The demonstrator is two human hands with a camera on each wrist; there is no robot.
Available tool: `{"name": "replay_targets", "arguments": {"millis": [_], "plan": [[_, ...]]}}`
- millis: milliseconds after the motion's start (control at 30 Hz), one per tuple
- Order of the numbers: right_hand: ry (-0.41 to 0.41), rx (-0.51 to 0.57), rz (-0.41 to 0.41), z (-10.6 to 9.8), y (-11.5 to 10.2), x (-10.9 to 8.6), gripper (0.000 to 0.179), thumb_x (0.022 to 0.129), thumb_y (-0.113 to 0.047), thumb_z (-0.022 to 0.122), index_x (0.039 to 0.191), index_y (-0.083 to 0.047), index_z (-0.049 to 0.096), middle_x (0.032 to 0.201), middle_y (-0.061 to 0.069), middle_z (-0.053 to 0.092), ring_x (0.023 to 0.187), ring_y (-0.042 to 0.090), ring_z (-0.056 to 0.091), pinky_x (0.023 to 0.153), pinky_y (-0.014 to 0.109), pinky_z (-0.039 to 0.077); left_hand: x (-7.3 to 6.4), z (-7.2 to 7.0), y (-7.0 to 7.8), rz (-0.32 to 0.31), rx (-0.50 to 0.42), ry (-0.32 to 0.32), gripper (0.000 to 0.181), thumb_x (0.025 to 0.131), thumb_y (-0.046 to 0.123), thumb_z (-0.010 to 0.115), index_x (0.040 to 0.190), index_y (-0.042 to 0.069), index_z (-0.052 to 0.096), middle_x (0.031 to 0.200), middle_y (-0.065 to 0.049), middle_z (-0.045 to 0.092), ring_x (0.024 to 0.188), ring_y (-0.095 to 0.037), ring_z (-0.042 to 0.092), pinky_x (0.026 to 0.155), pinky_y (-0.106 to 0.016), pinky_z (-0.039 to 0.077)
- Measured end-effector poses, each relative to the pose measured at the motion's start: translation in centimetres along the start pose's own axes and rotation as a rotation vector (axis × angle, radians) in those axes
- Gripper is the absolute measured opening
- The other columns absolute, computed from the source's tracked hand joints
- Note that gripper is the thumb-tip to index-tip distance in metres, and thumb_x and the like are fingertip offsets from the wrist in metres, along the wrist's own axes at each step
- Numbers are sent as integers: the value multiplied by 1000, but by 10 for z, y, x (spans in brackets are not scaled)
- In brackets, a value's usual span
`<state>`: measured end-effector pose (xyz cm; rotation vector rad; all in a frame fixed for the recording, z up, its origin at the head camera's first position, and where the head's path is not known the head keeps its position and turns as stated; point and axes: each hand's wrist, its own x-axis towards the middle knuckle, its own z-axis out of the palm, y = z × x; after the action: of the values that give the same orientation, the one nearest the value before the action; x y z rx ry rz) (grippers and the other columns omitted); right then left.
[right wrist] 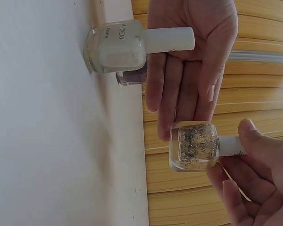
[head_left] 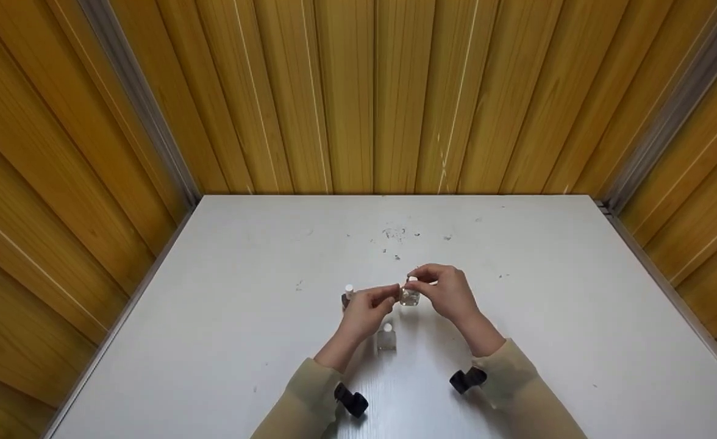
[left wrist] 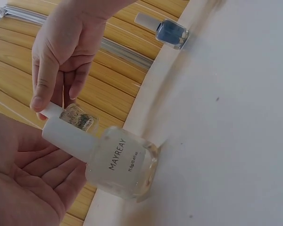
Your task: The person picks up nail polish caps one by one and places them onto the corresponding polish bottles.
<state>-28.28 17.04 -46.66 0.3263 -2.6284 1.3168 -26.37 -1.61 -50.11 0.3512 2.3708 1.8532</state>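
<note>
My right hand [head_left: 450,292] pinches the white cap of a glitter nail polish bottle [right wrist: 193,145], holding it upright. Fingertips of my left hand [head_left: 364,312] reach to the bottle's side, the fingers mostly straight; the right wrist view shows them against its base. A whitish, translucent nail polish bottle [head_left: 386,340] stands on the table in front of both hands, large in the left wrist view. Behind the left hand stands a dark purple polish bottle [right wrist: 133,76], partly hidden. The left wrist view also shows a blue polish bottle [left wrist: 171,34] beyond the right hand; the head view does not show it clearly.
The white table [head_left: 261,341] carries small dark marks, mostly toward its far middle. Yellow wooden panels [head_left: 346,97] wall it in at the back and sides, with grey metal posts [head_left: 145,91] in the corners. Black wrist cameras sit at both sleeves.
</note>
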Motion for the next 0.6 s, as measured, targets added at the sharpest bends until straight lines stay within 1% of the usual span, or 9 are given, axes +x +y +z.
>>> {"name": "replay_targets", "arguments": {"millis": [133, 233, 400, 500, 600], "plan": [[-17, -35, 38, 3, 3, 1, 11, 86, -13, 83, 94, -8, 80, 93, 8, 80, 90, 26, 75, 76, 39, 59, 0, 1, -1, -26, -53, -27, 35, 103, -2, 51, 136, -8, 60, 134, -25, 66, 126, -36, 66, 100, -36, 59], [-32, -56, 68, 5, 5, 1, 11, 85, -13, 84, 94, -8, 80, 92, 8, 80, 88, 24, 74, 74, 36, 59, 1, 1, -1, -49, -66, -39, 36, 102, -3, 50, 137, -9, 59, 133, -25, 67, 125, -36, 67, 99, -37, 59], [-66, -87, 85, 10, 8, 1, 10, 85, -13, 84, 94, -8, 80, 91, 7, 80, 84, 20, 73, 72, 33, 57, 0, 2, -2, -84, -51, -33, 35, 104, -2, 49, 137, -8, 59, 132, -23, 68, 123, -33, 68, 98, -37, 60], [-76, -91, 88, 13, 10, 1, 9, 85, -11, 84, 93, -8, 80, 90, 7, 80, 82, 18, 71, 70, 31, 55, 1, 2, -4, -107, -71, -30, 35, 104, -3, 48, 138, -7, 59, 132, -22, 68, 124, -32, 68, 99, -36, 59], [-73, -89, 89, 15, 12, 1, 9, 84, -11, 84, 91, -8, 80, 88, 7, 79, 79, 16, 70, 68, 29, 53, 1, 3, -6, -114, -89, -29, 36, 104, -4, 48, 137, -6, 60, 133, -22, 67, 124, -32, 68, 100, -36, 58]]}}
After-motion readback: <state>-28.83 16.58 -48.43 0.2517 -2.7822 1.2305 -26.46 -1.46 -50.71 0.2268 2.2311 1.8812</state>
